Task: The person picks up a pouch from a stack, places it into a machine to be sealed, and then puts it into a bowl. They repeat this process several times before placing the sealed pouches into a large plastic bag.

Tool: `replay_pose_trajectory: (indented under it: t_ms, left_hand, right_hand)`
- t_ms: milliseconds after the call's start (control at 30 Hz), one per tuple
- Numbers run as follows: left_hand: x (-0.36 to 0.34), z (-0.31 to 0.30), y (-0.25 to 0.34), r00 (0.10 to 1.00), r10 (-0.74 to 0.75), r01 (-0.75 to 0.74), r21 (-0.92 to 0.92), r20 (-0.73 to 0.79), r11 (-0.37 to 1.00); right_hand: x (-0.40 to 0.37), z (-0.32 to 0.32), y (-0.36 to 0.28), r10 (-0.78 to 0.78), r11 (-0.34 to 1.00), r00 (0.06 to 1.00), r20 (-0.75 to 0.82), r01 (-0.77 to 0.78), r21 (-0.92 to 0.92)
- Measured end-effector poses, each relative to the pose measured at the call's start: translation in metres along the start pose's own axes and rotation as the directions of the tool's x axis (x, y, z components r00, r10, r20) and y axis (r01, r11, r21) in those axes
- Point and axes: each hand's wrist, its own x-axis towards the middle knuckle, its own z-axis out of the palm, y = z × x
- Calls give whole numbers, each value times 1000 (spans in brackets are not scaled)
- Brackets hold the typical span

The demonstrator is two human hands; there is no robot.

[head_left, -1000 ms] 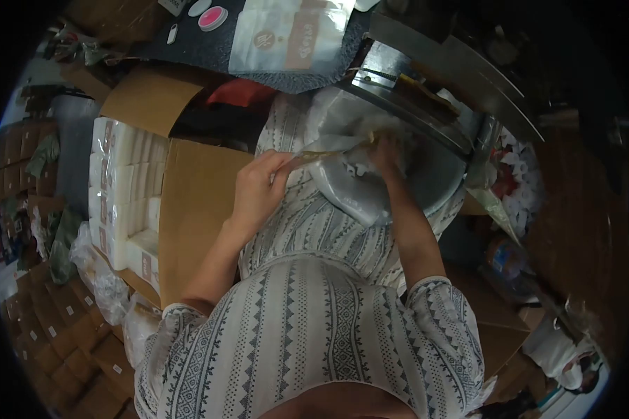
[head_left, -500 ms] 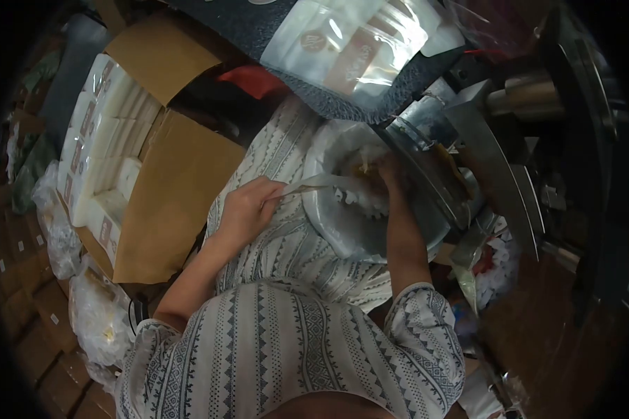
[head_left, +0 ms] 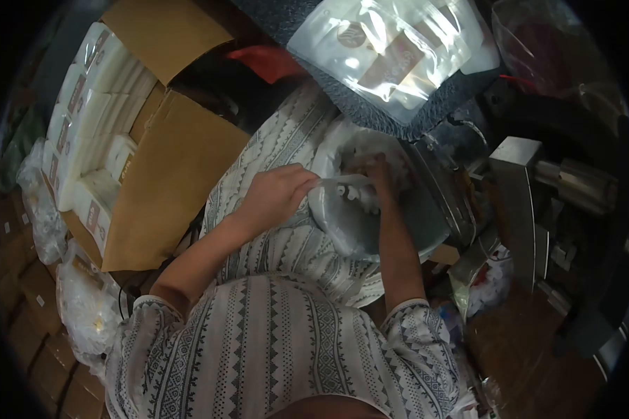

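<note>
My left hand is closed in a pinch on one end of a thin translucent plastic piece; seen nearly edge-on, it could be a flat bag or a strip. It stretches right over the mouth of a bin with a clear plastic liner. My right hand reaches down into this bin at the piece's other end, with its fingertips mostly hidden. Small white plastic parts lie in the bin beside it. Whether the right fingers hold anything does not show.
At left, an open cardboard box holds stacks of white printed packs. Shiny clear pouches lie on a dark fuzzy cloth ahead. Metal machine parts stand close on the right. Plastic bags sit at lower left.
My left hand has moved right, nearer the bin, and the stretch of plastic between my hands looks shorter. My right hand has shifted slightly left inside the bin. The view has shifted a little.
</note>
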Motion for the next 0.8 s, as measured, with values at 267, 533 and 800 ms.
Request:
replay_pose_trajectory:
  t_ms: [267,533,800]
  left_hand:
    - [24,15,11,992,111,-111,-4,64,994]
    - [28,30,33,975,181,-188,46,130,981]
    - [37,31,63,941,276,-291,51,196,955]
  right_hand:
    - [-122,-41,-4,29,852,963,-268,116,510]
    - [-245,-147,-75,-31,632,968,-248,211,746]
    - [-269,-188,-105,-300,905,736,-607,421,62]
